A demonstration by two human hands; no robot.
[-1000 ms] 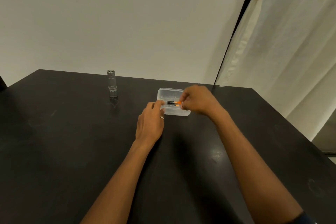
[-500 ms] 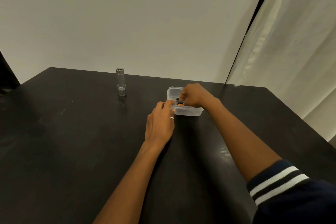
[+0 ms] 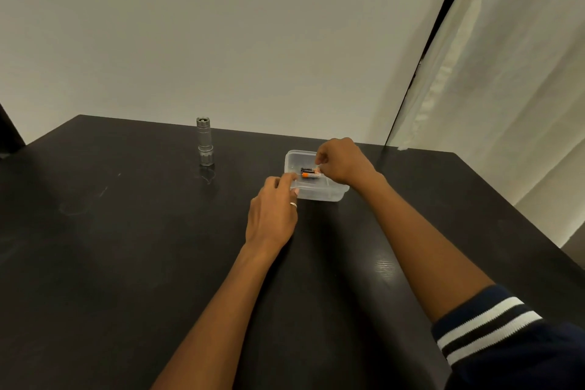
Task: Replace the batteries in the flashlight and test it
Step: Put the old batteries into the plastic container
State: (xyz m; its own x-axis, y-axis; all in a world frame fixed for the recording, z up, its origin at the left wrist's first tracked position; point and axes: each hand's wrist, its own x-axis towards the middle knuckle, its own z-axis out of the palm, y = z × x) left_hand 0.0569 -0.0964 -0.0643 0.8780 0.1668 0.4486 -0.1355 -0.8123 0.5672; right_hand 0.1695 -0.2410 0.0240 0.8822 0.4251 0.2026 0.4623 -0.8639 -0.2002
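The table (image 3: 126, 247) is dark wood with a dull sheen, the flashlight (image 3: 204, 146) ribbed silvery metal, the box (image 3: 319, 195) clear smooth plastic, the sleeve (image 3: 493, 323) knitted cloth, and the curtain (image 3: 506, 89) pale cloth.

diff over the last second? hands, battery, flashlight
The right hand lowered the battery from above the rim into the tub; its fingertips are still at the battery's end, grip unclear. The left hand still steadies the tub's near-left corner. The flashlight stays upright on the table, untouched. The camera shifted.
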